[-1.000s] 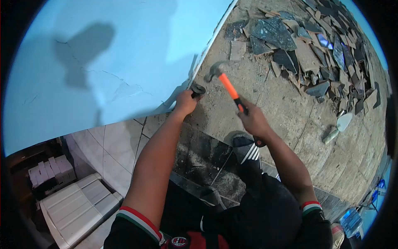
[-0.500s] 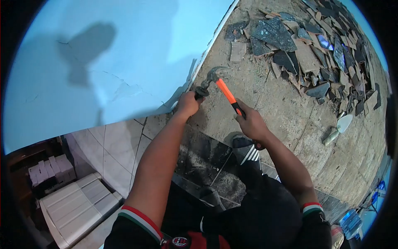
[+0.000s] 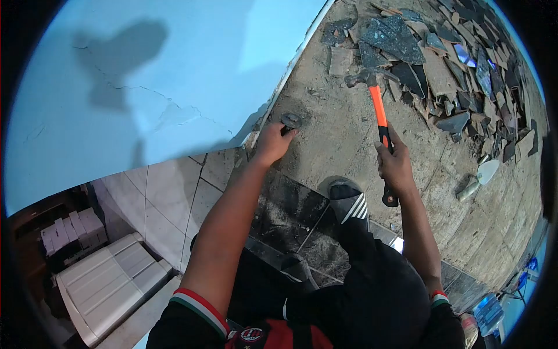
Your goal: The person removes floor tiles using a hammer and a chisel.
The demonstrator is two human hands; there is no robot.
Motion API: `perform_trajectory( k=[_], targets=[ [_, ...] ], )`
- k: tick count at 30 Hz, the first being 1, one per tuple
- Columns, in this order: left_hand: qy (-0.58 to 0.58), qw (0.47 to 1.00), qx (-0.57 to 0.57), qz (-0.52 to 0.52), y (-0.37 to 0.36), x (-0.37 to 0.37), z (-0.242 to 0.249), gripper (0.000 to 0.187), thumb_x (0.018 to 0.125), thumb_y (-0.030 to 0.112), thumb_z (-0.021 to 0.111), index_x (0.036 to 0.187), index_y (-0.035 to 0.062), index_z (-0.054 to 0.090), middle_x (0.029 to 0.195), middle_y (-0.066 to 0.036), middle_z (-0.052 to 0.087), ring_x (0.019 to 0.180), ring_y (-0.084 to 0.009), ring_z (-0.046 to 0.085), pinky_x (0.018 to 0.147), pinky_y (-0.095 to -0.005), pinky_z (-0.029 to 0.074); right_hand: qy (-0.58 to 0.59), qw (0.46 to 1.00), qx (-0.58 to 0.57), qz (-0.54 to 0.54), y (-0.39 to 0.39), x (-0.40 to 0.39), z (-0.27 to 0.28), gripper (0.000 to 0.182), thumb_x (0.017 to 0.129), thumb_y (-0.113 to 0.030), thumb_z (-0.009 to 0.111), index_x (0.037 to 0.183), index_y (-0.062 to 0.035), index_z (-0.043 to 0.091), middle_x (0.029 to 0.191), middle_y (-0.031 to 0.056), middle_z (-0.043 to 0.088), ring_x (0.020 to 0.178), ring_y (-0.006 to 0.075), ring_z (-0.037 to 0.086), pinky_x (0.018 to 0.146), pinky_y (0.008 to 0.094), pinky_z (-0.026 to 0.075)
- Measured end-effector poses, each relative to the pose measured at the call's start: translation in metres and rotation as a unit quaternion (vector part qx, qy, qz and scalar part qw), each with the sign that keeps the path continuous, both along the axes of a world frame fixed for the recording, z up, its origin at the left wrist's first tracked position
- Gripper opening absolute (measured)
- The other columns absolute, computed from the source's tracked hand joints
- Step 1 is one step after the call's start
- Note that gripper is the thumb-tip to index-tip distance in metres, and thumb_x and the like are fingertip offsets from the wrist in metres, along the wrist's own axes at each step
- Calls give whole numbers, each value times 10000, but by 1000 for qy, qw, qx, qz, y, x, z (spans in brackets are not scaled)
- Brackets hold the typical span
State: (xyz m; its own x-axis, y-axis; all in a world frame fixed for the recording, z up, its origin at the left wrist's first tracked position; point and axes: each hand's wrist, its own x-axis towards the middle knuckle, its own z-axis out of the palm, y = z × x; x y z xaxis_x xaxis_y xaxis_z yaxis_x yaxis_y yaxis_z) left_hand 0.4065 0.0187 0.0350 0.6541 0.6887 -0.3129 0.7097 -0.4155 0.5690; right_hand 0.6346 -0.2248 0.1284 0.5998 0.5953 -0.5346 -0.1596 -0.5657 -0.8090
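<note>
Both hands have a tight grip. Left hand (image 3: 272, 141) is wrapped around a chisel (image 3: 290, 121), held low where the blue wall (image 3: 174, 75) meets the rough floor (image 3: 349, 139), so its tip can bite at that edge. Right hand (image 3: 395, 166) squeezes the orange hammer (image 3: 376, 104) near the black end of the handle; the head is lifted up and away from the chisel, which gives room to swing. Broken tile pieces (image 3: 453, 64) lie piled beyond. One shoe (image 3: 347, 203) stands on the dark tiles. Fingers hide most of the chisel, so its tip cannot be seen. The dark round edge cuts off the picture's corners.
</note>
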Motion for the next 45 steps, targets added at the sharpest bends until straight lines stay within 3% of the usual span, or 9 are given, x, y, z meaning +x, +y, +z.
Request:
perform_trajectory(
  k=[14, 19, 21, 29, 33, 35, 37, 38, 45],
  targets=[
    [-44, 999, 14, 24, -15, 5, 13, 281, 883, 277, 761, 1015, 30, 746, 861, -206, 727, 798, -378, 709, 721, -453, 537, -167, 957, 202, -128, 24, 17, 86, 574, 1057, -224, 551, 1562, -42, 351, 694, -33, 517, 505, 76, 464, 462, 266, 430],
    [-44, 998, -6, 40, -17, 2, 8, 291, 885, 277, 756, 1034, 27, 742, 900, -206, 732, 837, -381, 710, 757, -465, 538, -167, 974, -73, 133, 19, -26, 44, 521, 1027, -211, 570, 1513, -72, 445, 800, 212, 648, 650, 168, 605, 626, 345, 498],
    [-22, 999, -11, 40, -19, 5, 6, 293, 890, 278, 751, 1035, 23, 741, 915, -205, 734, 851, -380, 710, 770, -468, 537, -191, 952, 62, 232, 20, -44, 3, 497, 1008, -211, 587, 1484, -103, 497, 831, 288, 622, 708, 167, 627, 651, 361, 490],
    [-16, 998, -55, 40, -13, 8, 2, 323, 879, 279, 768, 1020, -10, 730, 897, -213, 732, 855, -368, 718, 770, -461, 535, -52, 991, 110, -52, 26, 3, 64, 570, 1042, -186, 566, 1568, -98, 366, 694, -51, 483, 532, 53, 465, 469, 236, 403],
    [-7, 999, -43, 16, -11, 7, 14, 341, 884, 296, 766, 1004, -20, 719, 858, -220, 712, 816, -366, 704, 746, -460, 526, -157, 964, 154, -153, 36, -3, 78, 556, 1043, -168, 563, 1552, -57, 365, 692, -46, 472, 521, 35, 437, 451, 214, 389],
    [-18, 999, -40, 11, -11, 4, 7, 370, 908, 337, 747, 985, -22, 708, 792, -207, 686, 749, -343, 683, 707, -460, 511, -209, 960, 174, -60, 13, -10, 0, 488, 1037, -115, 529, 1508, -34, 426, 725, 45, 569, 553, 119, 525, 491, 317, 442],
    [-76, 996, 34, 7, -15, 2, -11, 345, 908, 316, 743, 970, -21, 705, 777, -200, 676, 728, -337, 670, 683, -457, 496, -181, 960, -43, 211, 5, -30, 2, 501, 985, -164, 582, 1474, -102, 495, 949, 277, 669, 836, 330, 693, 746, 429, 516],
    [-106, 992, 72, 3, -14, 1, -19, 332, 909, 306, 742, 962, -20, 703, 770, -197, 671, 718, -334, 663, 671, -456, 489, -109, 974, -16, 200, 8, -45, -8, 531, 973, -195, 598, 1485, -111, 484, 987, 258, 689, 908, 419, 679, 808, 447, 510],
    [-53, 999, -6, -1, -3, 8, -2, 332, 906, 304, 746, 931, -25, 707, 675, -160, 627, 623, -301, 613, 606, -441, 448, -58, 996, -43, 61, -10, -23, -11, 592, 966, -190, 617, 1521, -78, 442, 797, 164, 617, 702, 213, 594, 699, 372, 499]
  ],
)
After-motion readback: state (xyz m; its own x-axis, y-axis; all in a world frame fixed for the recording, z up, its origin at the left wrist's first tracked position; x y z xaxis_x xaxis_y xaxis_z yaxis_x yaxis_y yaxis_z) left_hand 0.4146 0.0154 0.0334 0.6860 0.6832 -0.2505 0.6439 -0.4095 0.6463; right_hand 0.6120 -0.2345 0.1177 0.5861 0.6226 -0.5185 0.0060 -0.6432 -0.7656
